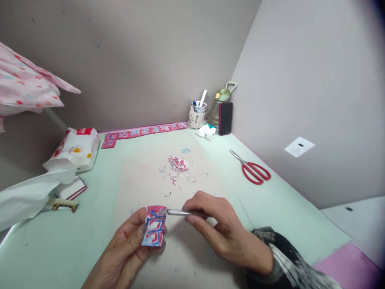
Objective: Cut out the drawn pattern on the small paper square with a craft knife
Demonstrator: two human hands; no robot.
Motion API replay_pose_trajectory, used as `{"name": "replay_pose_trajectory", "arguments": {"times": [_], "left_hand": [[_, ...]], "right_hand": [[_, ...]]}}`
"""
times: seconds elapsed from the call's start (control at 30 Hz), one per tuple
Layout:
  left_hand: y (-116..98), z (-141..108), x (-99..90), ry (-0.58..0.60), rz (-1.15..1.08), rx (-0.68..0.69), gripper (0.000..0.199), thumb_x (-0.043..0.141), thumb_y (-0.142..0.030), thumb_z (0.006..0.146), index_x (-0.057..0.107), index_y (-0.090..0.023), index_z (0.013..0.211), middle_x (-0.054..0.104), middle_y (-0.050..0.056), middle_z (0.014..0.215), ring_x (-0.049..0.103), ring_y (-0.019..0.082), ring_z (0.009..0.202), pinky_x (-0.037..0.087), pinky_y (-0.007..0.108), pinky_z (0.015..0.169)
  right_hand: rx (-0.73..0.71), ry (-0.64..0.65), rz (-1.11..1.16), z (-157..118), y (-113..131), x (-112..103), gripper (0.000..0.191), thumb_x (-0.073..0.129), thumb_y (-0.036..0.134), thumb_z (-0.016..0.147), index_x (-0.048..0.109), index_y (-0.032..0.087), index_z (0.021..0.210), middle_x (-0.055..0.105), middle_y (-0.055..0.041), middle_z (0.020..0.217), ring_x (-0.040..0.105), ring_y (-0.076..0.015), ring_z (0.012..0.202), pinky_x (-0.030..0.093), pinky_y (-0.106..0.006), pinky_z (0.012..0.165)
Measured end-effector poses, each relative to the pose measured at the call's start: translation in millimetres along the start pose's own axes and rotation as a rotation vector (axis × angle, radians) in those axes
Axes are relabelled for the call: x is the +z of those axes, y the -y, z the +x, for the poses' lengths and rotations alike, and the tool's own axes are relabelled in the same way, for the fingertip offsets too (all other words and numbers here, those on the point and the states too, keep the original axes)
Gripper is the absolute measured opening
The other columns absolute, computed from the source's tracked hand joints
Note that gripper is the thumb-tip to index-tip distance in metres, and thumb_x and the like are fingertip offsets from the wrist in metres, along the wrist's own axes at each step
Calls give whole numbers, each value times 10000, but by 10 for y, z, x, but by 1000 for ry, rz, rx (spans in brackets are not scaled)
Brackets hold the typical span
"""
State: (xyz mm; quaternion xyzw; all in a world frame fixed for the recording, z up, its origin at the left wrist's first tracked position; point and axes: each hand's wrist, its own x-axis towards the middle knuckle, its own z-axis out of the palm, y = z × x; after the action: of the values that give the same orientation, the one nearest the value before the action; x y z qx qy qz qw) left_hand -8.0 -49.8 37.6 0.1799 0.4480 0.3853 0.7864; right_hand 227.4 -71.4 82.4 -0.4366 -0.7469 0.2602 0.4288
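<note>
Low in the view, my left hand [129,245] holds a small pink tile [155,233] with blue lines and carved pale parts, thumb on its left edge and fingers behind it. My right hand [221,228] grips a slim silver carving knife [177,212] between thumb and fingers. The knife points left, its tip at the tile's upper right part. Beyond both hands, a pile of red and white shavings [178,165] lies on the beige mat [135,176].
Finished-looking pink tiles [135,133] line the back wall. Red-handled scissors [255,171] lie right. Behind stand a cup of pens [197,116], a phone [225,118] and a green bottle [215,110], beside crumpled tissue [206,131]. A tissue pack [75,150] sits left.
</note>
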Motion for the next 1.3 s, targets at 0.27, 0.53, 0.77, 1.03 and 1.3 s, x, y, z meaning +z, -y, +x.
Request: {"name": "replay_pose_trajectory", "arguments": {"times": [0.27,0.53,0.77,1.03,1.3], "left_hand": [[16,-22,127,291,136,-95,274,888,-429,766,780,-219,906,682,17,877,591,140,777,549,239,749],[40,17,106,327,188,-134,182,757,-413,903,773,-247,976,608,9,912,524,157,840,525,265,796],[67,21,102,360,143,-154,196,788,-407,875,776,-236,970,602,16,905,546,161,812,533,278,739],[57,2,170,385,114,-175,170,772,-397,884,783,-229,913,619,15,856,572,152,744,542,279,719],[71,13,147,428,143,-173,177,701,-372,941,755,-210,895,597,19,856,551,152,759,537,278,713]], "right_hand": [[56,89,213,2,-38,77,121,720,211,958,739,178,1074,609,-3,872,548,-107,727,467,-230,663],[-7,186,261,5,-127,74,133,718,177,950,789,219,1054,611,-29,965,609,-118,829,542,-249,760],[-20,221,220,23,-163,46,126,677,255,988,778,200,1040,637,-57,1028,630,-125,829,564,-260,772],[-260,223,-137,-13,-148,119,183,511,144,1032,680,164,1098,684,-90,1110,636,-131,820,521,-228,706],[-256,219,-272,-64,-135,225,178,449,126,1001,576,183,1111,647,-78,1047,572,-135,731,458,-240,583]]}}
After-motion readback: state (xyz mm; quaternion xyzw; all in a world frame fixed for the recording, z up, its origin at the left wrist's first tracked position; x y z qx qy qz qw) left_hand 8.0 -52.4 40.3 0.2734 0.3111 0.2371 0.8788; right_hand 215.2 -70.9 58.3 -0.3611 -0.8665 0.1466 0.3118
